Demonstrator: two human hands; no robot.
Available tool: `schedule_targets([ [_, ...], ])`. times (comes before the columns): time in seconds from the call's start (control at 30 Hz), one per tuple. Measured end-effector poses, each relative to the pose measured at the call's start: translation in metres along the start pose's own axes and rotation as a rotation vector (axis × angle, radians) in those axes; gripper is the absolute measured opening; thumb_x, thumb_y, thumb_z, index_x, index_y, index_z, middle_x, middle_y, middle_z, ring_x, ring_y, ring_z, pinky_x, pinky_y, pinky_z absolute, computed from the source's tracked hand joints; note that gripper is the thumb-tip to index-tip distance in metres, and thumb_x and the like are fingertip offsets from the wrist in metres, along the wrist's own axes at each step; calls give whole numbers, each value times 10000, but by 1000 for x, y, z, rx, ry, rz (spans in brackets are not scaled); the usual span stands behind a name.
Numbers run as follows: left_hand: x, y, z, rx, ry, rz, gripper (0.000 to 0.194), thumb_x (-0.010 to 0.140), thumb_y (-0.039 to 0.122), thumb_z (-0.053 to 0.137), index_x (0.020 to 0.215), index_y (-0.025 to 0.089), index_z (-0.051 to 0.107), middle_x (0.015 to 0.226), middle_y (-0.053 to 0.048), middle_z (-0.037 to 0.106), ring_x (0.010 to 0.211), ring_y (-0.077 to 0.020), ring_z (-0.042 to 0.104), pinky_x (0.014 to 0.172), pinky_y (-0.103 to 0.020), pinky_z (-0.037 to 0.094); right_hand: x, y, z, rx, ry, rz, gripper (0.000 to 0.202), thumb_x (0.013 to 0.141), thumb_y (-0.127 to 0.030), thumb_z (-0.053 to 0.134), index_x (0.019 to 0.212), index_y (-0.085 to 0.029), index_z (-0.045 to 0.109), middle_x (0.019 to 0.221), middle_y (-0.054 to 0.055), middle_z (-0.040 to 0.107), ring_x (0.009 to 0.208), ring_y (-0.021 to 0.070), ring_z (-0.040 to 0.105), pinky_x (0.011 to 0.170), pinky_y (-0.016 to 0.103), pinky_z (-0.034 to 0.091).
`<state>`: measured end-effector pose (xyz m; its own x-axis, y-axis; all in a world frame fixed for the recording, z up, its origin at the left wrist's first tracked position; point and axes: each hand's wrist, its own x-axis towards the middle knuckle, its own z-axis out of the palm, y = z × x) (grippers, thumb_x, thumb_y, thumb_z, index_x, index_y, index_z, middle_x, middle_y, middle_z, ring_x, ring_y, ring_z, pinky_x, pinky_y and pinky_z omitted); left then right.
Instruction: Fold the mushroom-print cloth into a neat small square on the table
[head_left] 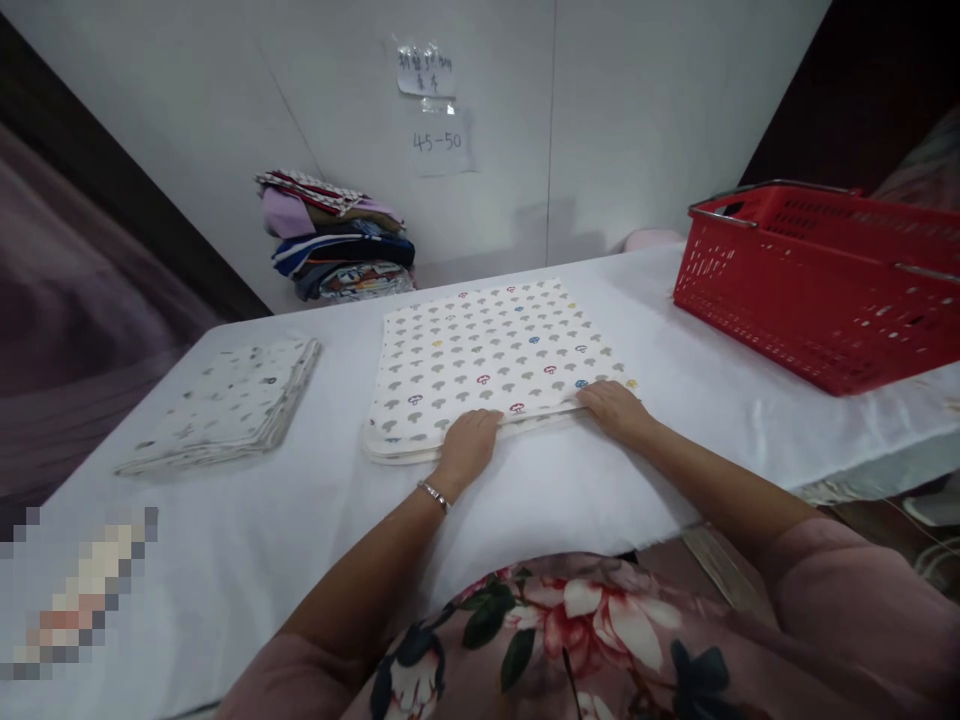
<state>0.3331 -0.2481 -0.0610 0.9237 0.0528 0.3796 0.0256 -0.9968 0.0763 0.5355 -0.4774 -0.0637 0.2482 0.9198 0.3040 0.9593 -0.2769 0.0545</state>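
A white cloth with a small mushroom print [487, 350] lies folded in layers on the white-covered table [570, 490]. At its near edge, left of the middle, my left hand [471, 445] closes on the cloth, with the fingers together on top. My right hand [615, 410] closes on the near right corner of the same cloth. The thumbs are mostly hidden. On the left side of the table rests another folded white cloth [225, 405] with a sparse print, several layers thick.
A red plastic basket [817, 290] with metal handles stands at the right of the table. Behind the table's far edge rises a stack of folded coloured fabrics [341, 235]. Paper notes [439, 142] hang on the wall. A blurred-out item [82, 590] lies at the near left.
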Motion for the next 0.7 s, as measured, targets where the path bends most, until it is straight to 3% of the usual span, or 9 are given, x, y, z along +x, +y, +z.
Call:
schedule_targets([
  [0.23, 7, -1, -2, -24, -68, -39, 241, 865, 110, 437, 1039, 185, 586, 954, -59, 626, 891, -184, 566, 775, -302, 463, -35, 53, -11, -6, 67, 271, 374, 743, -49, 459, 1076, -141, 603, 1083, 120, 636, 990, 238, 538, 827, 345, 389],
  [0.37, 9, -3, -2, -31, -75, -44, 234, 872, 128, 435, 1031, 188, 596, 970, -60, 630, 890, -186, 575, 769, -308, 468, -50, 75, -21, 300, 115, 634, 396, 695, -58, 459, 1048, -146, 614, 1059, 97, 652, 949, 206, 576, 820, 323, 432],
  [0.5, 11, -4, 0, -35, -85, -34, 241, 870, 133, 428, 1024, 196, 603, 967, -60, 631, 896, -190, 579, 771, -317, 472, -50, 75, -29, 768, 115, 994, 218, 769, -203, 482, 929, -143, 617, 854, 66, 677, 678, 134, 586, 608, 238, 445],
  [0.6, 11, -4, 0, -23, -76, -15, 252, 871, 133, 416, 1018, 201, 609, 963, -60, 635, 894, -192, 582, 776, -324, 476, -44, 66, -33, 874, -33, 1058, 255, 780, -400, 536, 718, -158, 588, 635, 29, 619, 514, 100, 489, 482, 215, 369],
  [0.7, 9, -4, -1, -20, -71, 0, 253, 873, 134, 415, 1016, 202, 612, 959, -57, 638, 887, -189, 584, 771, -317, 481, -35, 56, -36, 783, -149, 1051, 374, 736, -515, 582, 596, -172, 529, 494, -13, 513, 462, 87, 417, 462, 218, 323],
])
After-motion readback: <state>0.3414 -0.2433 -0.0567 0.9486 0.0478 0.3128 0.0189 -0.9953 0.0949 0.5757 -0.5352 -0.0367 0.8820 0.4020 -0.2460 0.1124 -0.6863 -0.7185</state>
